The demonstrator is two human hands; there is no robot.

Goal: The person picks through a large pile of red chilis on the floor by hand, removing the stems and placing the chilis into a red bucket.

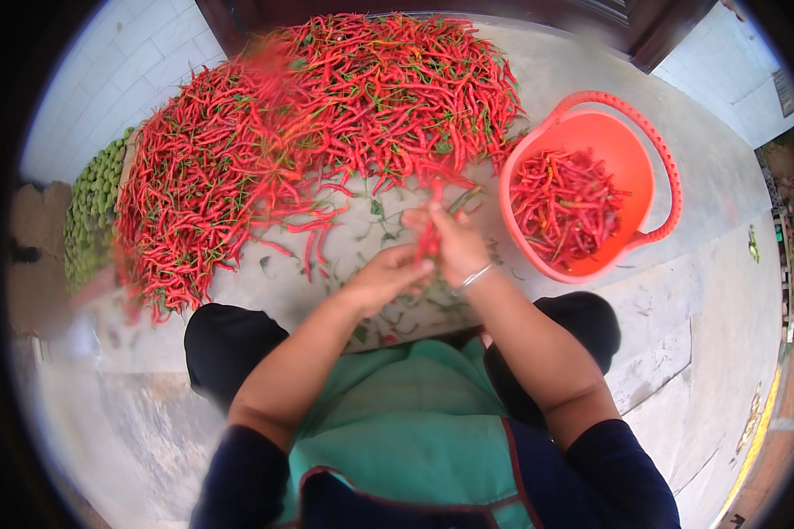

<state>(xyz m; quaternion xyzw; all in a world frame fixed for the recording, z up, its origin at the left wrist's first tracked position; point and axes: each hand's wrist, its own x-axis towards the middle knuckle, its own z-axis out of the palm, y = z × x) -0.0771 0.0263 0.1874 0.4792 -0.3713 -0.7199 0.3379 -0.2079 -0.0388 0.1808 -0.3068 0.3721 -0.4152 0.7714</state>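
Observation:
In front of my knees my two hands meet over the floor. My right hand (pixel 457 245), with a silver bangle at the wrist, is closed round a few red chili peppers (pixel 428 236); motion blurs them. My left hand (pixel 392 280) has its fingers curled against the lower ends of those same chilies, partly smeared. Just beyond my hands spreads a big heap of red chilies (pixel 397 88) with green stems. To the right stands a red plastic basket (pixel 633 159) with a raised handle, holding a pile of red chilies (pixel 569 207).
Green stems and bits (pixel 445 313) litter the concrete floor (pixel 662 300) beneath my hands. Loose chilies (pixel 318 238) lie at the heap's near edge. Green round produce (pixel 97 194) is piled at the far left. A dark door frame (pixel 591 31) and white tiled wall (pixel 132 70) stand behind.

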